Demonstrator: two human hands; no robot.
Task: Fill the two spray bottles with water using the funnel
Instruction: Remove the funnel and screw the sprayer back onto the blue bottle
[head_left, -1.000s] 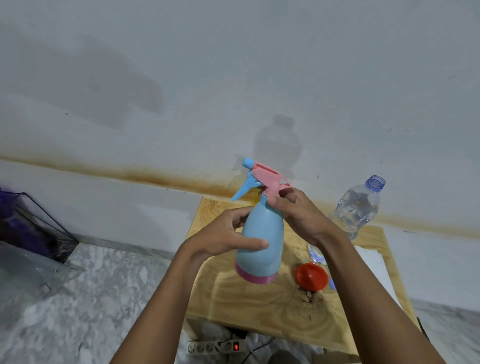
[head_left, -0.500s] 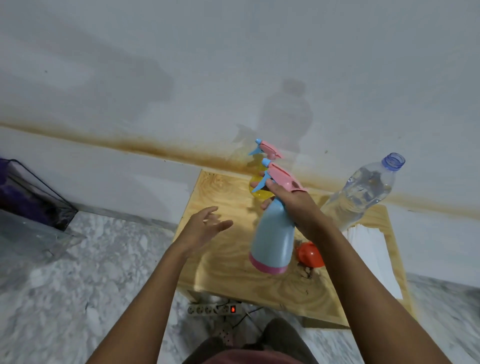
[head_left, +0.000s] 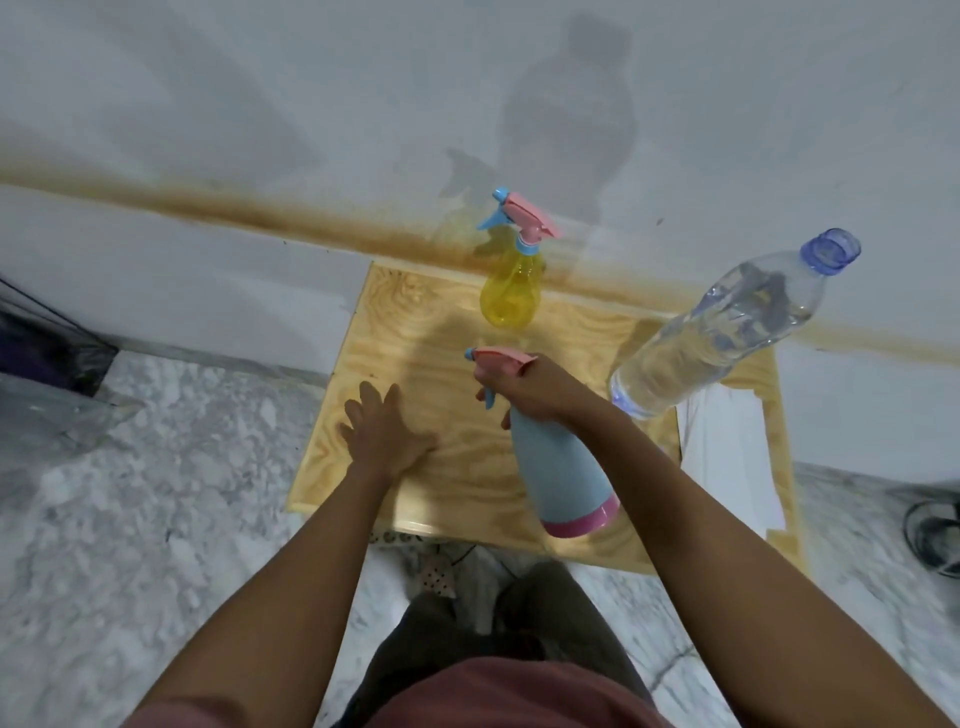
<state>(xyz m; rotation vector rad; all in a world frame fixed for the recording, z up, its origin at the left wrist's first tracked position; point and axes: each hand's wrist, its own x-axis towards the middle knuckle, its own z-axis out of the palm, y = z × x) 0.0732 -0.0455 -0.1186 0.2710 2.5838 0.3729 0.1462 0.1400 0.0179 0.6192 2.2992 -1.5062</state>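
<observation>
- My right hand (head_left: 530, 389) grips the blue spray bottle (head_left: 563, 467) at the neck, just under its pink trigger head. The bottle hangs tilted above the near edge of the wooden table (head_left: 415, 322).
- My left hand (head_left: 384, 431) lies spread over the tabletop, fingers straight, holding nothing. Whether it touches the wood, I cannot tell.
- The yellow spray bottle (head_left: 511, 291) stands at the far edge, head on. The funnel is out of sight.
- Risks: the one-handed hold could slip, and my right forearm sits near the water bottle (head_left: 727, 327), seemingly uncapped, so a nudge would likely spill it.

Home room: marble floor (head_left: 130, 519), stained wall (head_left: 260, 104)
</observation>
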